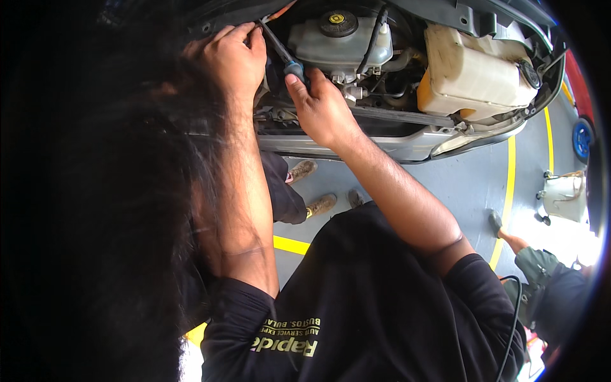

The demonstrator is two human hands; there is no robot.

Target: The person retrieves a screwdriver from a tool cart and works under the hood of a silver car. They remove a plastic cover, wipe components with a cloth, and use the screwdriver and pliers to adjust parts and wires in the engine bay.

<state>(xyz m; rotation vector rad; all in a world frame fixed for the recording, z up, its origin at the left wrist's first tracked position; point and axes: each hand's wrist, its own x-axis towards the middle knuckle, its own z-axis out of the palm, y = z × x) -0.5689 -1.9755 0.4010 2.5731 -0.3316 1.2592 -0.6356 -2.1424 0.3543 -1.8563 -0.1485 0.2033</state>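
My right hand [323,109] is wrapped around the blue handle of a screwdriver [278,46]. Its grey shaft slants up and left, and the tip reaches the dark trim at the top of a car's engine bay. Beside that tip my left hand [234,60] has its fingers bent and pressed down together; whatever they hold is hidden under them. Just right of the shaft sits a translucent fluid reservoir [328,46] with a black cap [338,23].
A yellowed white plastic tank [474,73] fills the bay's right side. Along the front runs the silver bumper [407,145]. Another person's brown shoes [321,205] stand below it. At right are a person in dark green [540,270], a white wheeled bin [565,196] and yellow floor lines [510,181].
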